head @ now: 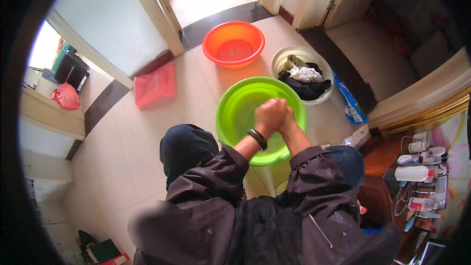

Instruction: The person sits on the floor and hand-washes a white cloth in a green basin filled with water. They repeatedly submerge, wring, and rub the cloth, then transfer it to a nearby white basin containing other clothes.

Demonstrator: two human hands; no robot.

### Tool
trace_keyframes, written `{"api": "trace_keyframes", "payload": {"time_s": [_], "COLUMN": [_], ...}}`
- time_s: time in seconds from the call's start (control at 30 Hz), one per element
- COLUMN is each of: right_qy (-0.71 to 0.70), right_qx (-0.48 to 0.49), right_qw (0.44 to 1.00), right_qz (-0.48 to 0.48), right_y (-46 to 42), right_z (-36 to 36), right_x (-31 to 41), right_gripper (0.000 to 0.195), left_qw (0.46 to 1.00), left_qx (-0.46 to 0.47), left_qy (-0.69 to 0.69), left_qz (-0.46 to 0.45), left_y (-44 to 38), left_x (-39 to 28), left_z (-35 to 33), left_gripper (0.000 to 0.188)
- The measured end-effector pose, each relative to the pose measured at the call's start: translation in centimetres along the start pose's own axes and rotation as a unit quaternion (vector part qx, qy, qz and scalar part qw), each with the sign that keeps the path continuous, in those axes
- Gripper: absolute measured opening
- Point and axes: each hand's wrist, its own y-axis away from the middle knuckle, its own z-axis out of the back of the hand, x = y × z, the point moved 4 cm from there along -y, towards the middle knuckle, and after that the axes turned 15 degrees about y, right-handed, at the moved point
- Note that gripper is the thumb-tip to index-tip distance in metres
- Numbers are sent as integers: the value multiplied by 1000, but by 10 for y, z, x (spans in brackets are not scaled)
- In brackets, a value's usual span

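My left hand (268, 117), with a dark bangle on the wrist, presses against my right hand (287, 115) over a bright green plastic basin (229, 99). Both hands are curled tightly together and slightly blurred. Whatever may be between the fingers is hidden. The basin stands on the floor between my knees and seems to hold some water. Just beyond it to the right, a pale basin (276, 59) contains crumpled dark clothes (307, 87) with a white cloth (306, 74) on top. An orange plastic basin (233, 57) sits farther off.
A folded pink plastic bag or sheet (154, 84) lies on the tiled floor (121, 147) at left. A blue packet (347, 99) leans beside the pale basin. Bottles, including a white one (412, 173), crowd a wooden cabinet (375, 191) at right. Doorways open ahead and on both sides.
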Motion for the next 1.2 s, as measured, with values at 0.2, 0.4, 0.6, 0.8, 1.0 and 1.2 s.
{"api": "trace_keyframes", "payload": {"time_s": [0.2,0.4,0.6,0.8,1.0,1.2], "right_qy": [14,-103,-88,-39,110,120], "right_qx": [-153,-114,-181,-206,-178,-138], "right_qw": [988,988,979,976,978,983], "right_qz": [-14,12,40,59,3,33], "right_y": [3,12,13,12,13,14], "right_z": [-4,8,16,27,8,-5], "right_x": [10,45,57,64,48,45], "right_gripper": [27,22,19,24,42,30], "left_qw": [867,769,743,721,551,429], "left_qx": [-58,-138,147,133,53,17], "left_qy": [392,572,603,637,786,856], "left_qz": [302,250,250,238,276,289], "left_y": [10,15,6,7,-2,-7], "left_x": [124,120,74,70,59,38], "left_z": [-49,-45,-25,-21,-8,3], "left_gripper": [40,40,44,35,23,28]}}
